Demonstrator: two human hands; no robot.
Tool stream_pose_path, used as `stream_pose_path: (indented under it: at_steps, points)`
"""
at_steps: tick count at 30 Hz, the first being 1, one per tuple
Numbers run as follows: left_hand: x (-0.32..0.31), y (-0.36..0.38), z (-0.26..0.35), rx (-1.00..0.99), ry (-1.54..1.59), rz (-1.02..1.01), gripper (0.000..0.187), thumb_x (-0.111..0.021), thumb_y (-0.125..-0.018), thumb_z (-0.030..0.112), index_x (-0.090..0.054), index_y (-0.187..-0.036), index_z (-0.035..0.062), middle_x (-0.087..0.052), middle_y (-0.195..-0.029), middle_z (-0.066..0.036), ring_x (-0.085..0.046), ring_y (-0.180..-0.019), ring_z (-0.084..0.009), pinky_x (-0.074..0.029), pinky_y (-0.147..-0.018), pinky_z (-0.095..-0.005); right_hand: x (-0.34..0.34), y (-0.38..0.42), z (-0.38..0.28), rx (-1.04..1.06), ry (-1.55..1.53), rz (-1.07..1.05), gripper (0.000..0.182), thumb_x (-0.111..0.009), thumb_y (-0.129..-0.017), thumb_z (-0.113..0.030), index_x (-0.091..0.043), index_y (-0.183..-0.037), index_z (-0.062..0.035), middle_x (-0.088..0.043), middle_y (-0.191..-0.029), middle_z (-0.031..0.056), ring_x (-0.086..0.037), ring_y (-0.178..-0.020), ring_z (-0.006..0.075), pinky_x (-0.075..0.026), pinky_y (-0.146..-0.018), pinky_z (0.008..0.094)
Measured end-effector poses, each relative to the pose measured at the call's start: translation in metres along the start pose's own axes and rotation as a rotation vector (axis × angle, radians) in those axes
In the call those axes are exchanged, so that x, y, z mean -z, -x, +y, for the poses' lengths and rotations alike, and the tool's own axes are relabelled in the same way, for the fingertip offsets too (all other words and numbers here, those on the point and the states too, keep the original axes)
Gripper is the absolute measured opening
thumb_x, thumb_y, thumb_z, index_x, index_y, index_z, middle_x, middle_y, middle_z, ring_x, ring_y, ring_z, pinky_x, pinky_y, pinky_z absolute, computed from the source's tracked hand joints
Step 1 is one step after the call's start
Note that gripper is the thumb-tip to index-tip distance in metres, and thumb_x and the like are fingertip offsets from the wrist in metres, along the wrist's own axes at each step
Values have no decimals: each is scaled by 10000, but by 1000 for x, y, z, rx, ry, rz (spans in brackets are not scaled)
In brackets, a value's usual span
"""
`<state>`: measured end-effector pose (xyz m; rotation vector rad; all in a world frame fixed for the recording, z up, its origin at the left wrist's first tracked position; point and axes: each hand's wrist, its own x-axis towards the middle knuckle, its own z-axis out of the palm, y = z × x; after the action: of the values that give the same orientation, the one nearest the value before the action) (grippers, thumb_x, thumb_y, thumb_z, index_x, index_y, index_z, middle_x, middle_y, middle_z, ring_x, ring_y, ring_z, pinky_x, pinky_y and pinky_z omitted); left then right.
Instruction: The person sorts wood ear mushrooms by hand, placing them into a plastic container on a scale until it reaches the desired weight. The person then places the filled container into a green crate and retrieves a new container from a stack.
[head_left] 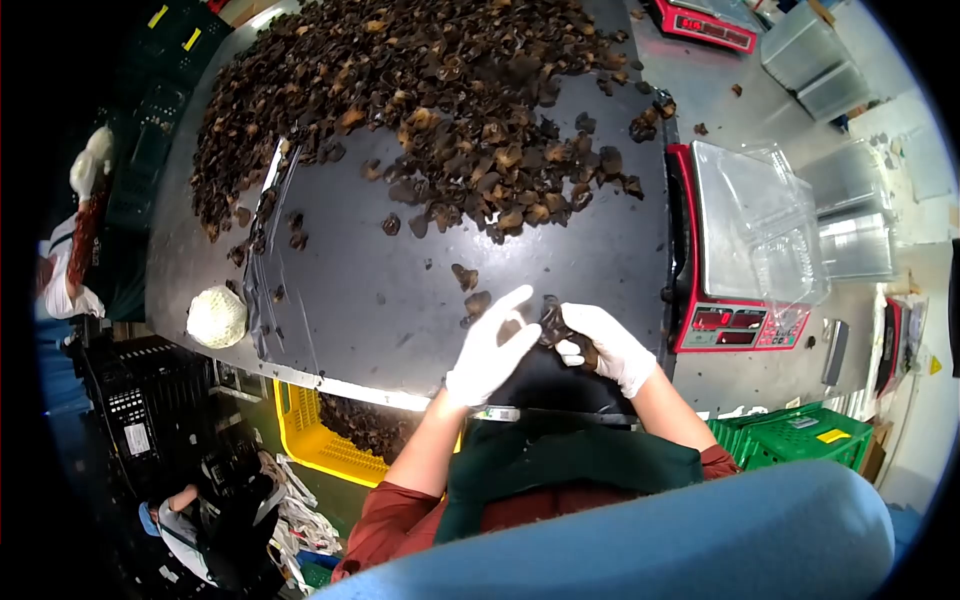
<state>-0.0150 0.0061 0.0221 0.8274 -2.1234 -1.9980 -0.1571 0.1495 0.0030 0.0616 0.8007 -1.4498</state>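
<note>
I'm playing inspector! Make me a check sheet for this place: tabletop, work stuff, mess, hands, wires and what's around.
Surface: dark tabletop, partly bare near the hands.
Job's things: big pile of dark brown pieces; a few more at the hands.
Clutter: stray pieces; white bundle at the table's left edge.
Hands: white-gloved; left hand open, right hand seems to hold pieces.
Cables: nothing seen.
Surroundings: red scale on the right; yellow crate below the table edge; green crate; two other people at left.
</note>
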Motion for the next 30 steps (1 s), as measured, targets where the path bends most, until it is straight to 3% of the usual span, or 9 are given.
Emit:
stream_pose_path:
  at_steps: [4,9,11,15,17,21,26,29,30]
  points:
    - [-19,1,-4,-14,197,-76,274,-609,-912,119,-563,-1158,6,-601,-1038,-63,-574,-927,-127,-471,-836,-255,-4,4,10,16,22,9,220,-619,-919,-115,-584,-1115,-22,-567,-837,11,-484,-631,69,-425,-545,218]
    - [-13,6,-26,227,1155,-43,206,-555,-955,200,-574,-1115,71,-578,-962,-56,-555,-790,-158,-452,-653,-274,-6,11,11,207,167,206,101,-625,-897,-84,-609,-984,-34,-566,-760,27,-478,-590,81,-404,-552,203]
    - [-8,9,-32,259,1332,-98,225,-557,-959,233,-581,-1130,87,-583,-970,-59,-554,-789,-167,-447,-647,-280,5,11,10,500,964,353,92,-620,-901,-93,-645,-939,-13,-638,-795,59,-568,-630,108,-467,-606,235]
    - [-3,16,-40,334,1438,-119,231,-550,-966,247,-586,-1140,100,-587,-977,-66,-550,-787,-169,-438,-632,-269,13,13,5,954,1463,507,205,-572,-891,-55,-653,-1076,-22,-687,-964,133,-668,-890,285,-516,-827,317]
    - [-1,18,-40,342,1465,-134,238,-546,-969,257,-586,-1141,97,-587,-975,-74,-546,-780,-172,-433,-624,-263,14,9,7,898,1331,514,226,-556,-916,-65,-642,-1121,-24,-696,-953,94,-618,-711,162,-505,-682,265]
    - [-1,21,-40,397,1551,-125,248,-540,-972,268,-600,-1130,87,-604,-1073,-124,-581,-848,-227,-498,-678,-295,-4,25,-14,315,595,399,281,-498,-973,-150,-615,-1208,-51,-700,-929,74,-512,-545,61,-437,-523,209]
    - [-3,25,-32,398,1550,-107,251,-545,-968,271,-617,-1120,84,-579,-1221,-182,-602,-1009,-319,-554,-779,-375,3,23,-8,397,953,407,267,-514,-966,-179,-655,-1124,-16,-606,-724,2,-461,-532,44,-380,-498,190]
    - [-6,26,-27,463,1554,-83,263,-551,-965,274,-613,-1127,76,-574,-1230,-189,-595,-1040,-329,-547,-797,-388,4,21,-6,411,826,340,244,-527,-956,-156,-639,-1130,-25,-614,-769,13,-481,-559,58,-387,-503,205]
    - [-8,26,-27,444,1518,-66,266,-551,-966,264,-602,-1137,68,-575,-1222,-181,-594,-1036,-321,-541,-813,-387,1,18,-4,312,521,327,241,-535,-950,-154,-627,-1137,-32,-614,-805,18,-489,-586,71,-387,-505,213]
